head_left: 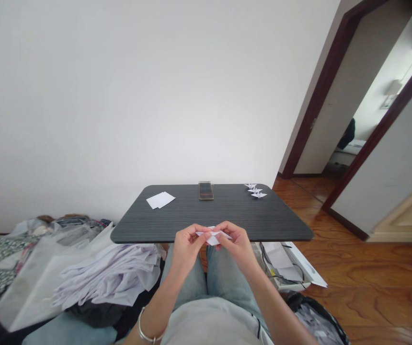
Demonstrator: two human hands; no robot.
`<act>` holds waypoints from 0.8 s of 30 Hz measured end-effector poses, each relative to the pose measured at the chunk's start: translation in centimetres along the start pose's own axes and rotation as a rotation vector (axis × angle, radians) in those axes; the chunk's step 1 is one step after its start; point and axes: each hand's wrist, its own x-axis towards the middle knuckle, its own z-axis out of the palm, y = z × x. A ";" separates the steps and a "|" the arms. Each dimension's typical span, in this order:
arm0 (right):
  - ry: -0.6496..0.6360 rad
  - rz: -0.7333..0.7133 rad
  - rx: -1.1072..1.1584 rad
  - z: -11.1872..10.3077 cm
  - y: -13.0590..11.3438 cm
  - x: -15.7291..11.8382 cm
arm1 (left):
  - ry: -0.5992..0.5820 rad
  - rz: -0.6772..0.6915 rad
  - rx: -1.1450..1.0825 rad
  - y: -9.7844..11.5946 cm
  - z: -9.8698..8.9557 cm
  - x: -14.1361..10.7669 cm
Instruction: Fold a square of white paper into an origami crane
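Note:
A small piece of folded white paper [213,238] is pinched between my two hands, just over the near edge of the dark table [177,215]. My left hand [188,242] grips its left side with thumb and fingers. On the right side, my right hand [235,242] holds it the same way, thumb on top. Parts of the folds are hidden under my thumbs. Several folded paper cranes [256,190] stand in a row at the table's far right corner. Flat white paper sheets [160,200] overlap at the far left.
A phone [206,190] lies at the table's back middle, near the wall. Piled clothes [112,273] are left of my legs. To the right, a box with cables [281,266] and a black bag [314,316] sit on the wooden floor. A doorway [335,96] opens at right.

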 end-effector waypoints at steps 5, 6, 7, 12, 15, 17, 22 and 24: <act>0.014 0.062 0.020 -0.3 -0.4 0.2 | -0.002 0.020 0.033 -0.1 -0.1 0.0; 0.025 0.074 0.025 -0.2 -0.5 0.2 | -0.006 0.022 0.037 -0.2 -0.1 0.0; 0.037 0.085 0.030 -0.2 -0.7 0.1 | -0.012 0.023 0.039 -0.2 -0.1 0.0; 0.085 0.120 0.062 0.2 -0.9 0.0 | -0.027 0.011 0.048 -0.3 -0.1 0.1; 0.094 0.109 0.080 0.2 -0.7 0.0 | -0.027 -0.005 0.053 -0.2 0.0 0.1; 0.092 0.094 0.083 0.2 -0.5 0.0 | -0.024 -0.021 0.050 -0.2 0.0 0.1; 0.054 0.098 0.105 0.1 -0.4 -0.1 | -0.014 -0.035 0.037 -0.1 -0.2 0.2; 0.032 0.108 0.112 0.1 -0.5 -0.2 | -0.007 -0.031 0.043 0.0 -0.2 0.2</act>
